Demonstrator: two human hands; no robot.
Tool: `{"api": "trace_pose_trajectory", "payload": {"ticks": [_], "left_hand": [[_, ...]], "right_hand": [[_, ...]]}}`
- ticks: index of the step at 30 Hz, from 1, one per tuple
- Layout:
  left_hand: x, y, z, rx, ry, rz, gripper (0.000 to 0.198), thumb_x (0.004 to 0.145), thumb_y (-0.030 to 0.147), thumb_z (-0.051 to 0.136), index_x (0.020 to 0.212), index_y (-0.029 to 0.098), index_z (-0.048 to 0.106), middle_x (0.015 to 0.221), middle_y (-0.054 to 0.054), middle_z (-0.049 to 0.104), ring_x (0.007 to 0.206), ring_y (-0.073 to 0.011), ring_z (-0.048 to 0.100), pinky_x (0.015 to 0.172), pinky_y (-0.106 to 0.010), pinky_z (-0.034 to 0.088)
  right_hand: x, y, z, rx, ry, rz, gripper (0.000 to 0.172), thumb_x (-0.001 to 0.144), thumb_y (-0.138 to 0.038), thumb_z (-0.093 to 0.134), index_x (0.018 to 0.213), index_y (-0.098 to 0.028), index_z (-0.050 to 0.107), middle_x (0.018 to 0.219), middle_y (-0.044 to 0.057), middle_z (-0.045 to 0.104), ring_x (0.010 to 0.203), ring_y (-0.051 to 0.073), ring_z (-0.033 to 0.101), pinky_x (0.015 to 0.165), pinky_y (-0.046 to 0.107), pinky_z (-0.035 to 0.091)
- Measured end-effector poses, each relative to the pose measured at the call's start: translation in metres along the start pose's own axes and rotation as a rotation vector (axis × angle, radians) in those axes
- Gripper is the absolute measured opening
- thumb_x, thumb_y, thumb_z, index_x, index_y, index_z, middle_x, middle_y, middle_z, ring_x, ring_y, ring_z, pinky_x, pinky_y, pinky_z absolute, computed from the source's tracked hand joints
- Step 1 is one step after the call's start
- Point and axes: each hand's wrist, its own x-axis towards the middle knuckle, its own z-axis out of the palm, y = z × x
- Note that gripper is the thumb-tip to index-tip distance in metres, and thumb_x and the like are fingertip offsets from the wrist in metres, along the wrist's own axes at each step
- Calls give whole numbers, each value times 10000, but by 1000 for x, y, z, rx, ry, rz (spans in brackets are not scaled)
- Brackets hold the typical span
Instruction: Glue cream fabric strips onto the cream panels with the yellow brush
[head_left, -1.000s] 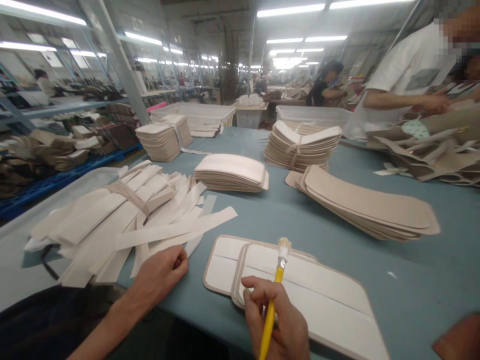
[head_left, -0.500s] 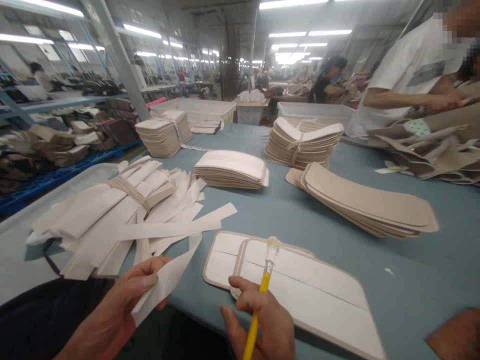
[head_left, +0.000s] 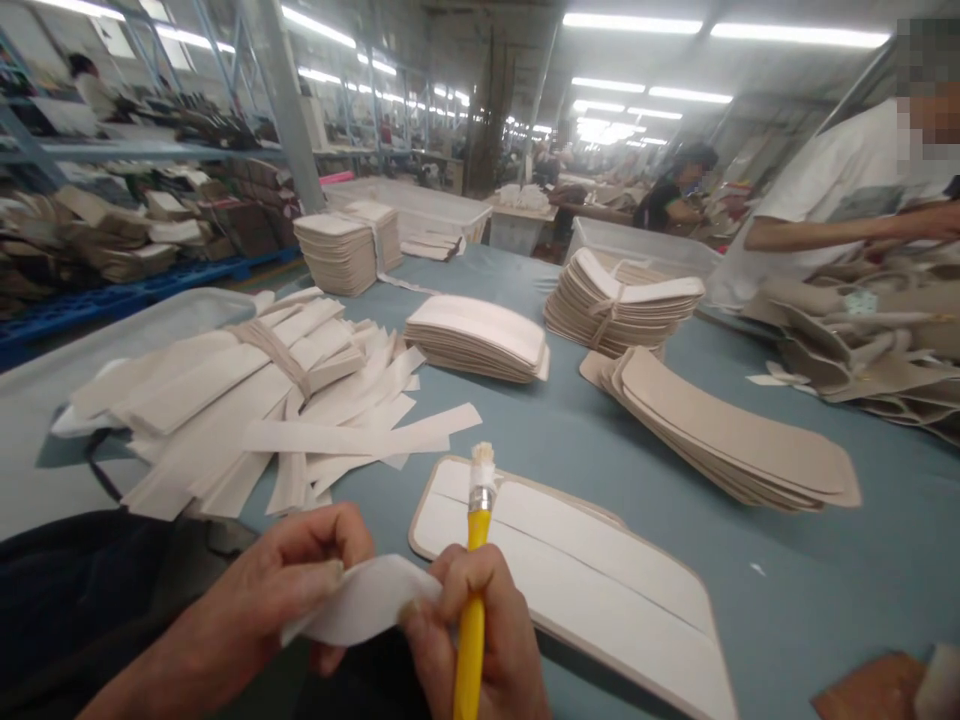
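My left hand (head_left: 296, 580) pinches one end of a white strip (head_left: 367, 600) at the near table edge. The strip bows between both hands. My right hand (head_left: 469, 640) grips a yellow-handled brush (head_left: 472, 590) upright, bristles on top, and its fingertips pinch the strip's other end. Just beyond lie two overlapping white panels with beige borders (head_left: 592, 580) on the blue-grey table (head_left: 525, 420). A loose heap of white strips (head_left: 300, 400), part of it tied in a bundle, lies to the left.
Stacks of beige and white cut pieces (head_left: 476, 335) (head_left: 735, 430) (head_left: 622, 300) (head_left: 349, 250) cover the table's middle and far side. Clear bins (head_left: 420, 205) stand at the back. A person in a white shirt (head_left: 832, 200) works at the right. Shelving (head_left: 112, 240) runs along the left.
My left hand picked a white strip from the heap and drew it toward me. My right hand, still holding the brush, came over and took the strip's other end.
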Motion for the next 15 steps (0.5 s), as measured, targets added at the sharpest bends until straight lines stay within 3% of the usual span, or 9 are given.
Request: {"api": "trace_pose_trajectory", "payload": {"ticks": [4,6,8,12,15], "left_hand": [[10,-22,8,-277,52,-9,808,687,991,584,937,232,705,680,-34,666,599,-193,606,530,-294,479],[16,-36,16,-329,37,2,930,535,1051,630,951,223,718,732,-44,692,613,-196,620,519,-296,492],[21,-47,25,-266,62,6,879,451,976,775,881,212,707,717,-30,683,581,-168,597,506,-275,483],[25,-56,44,-75,208,9,640,687,817,802,798,206,649,633,17,615,524,-103,505,510,-222,445],[24,-52,50,16,178,14,653,722,848,747,797,209,637,595,29,575,502,-96,456,492,-211,415]], "right_hand": [[-12,7,-5,-25,84,64,203,1025,-321,624,889,-276,479,763,-37,593,605,125,533,535,228,410],[-15,9,-11,-53,123,87,212,1029,-320,613,884,-277,465,749,-45,573,590,120,511,535,230,391],[-20,12,-16,-77,144,103,220,1034,-313,590,871,-277,446,728,-56,544,569,115,489,540,235,382],[-33,12,-26,-183,171,116,230,968,-301,656,859,-283,455,737,-46,595,563,134,527,539,245,419],[-36,5,-36,-225,166,115,265,897,-380,759,961,-293,517,905,-2,722,644,167,626,542,251,480]]}}
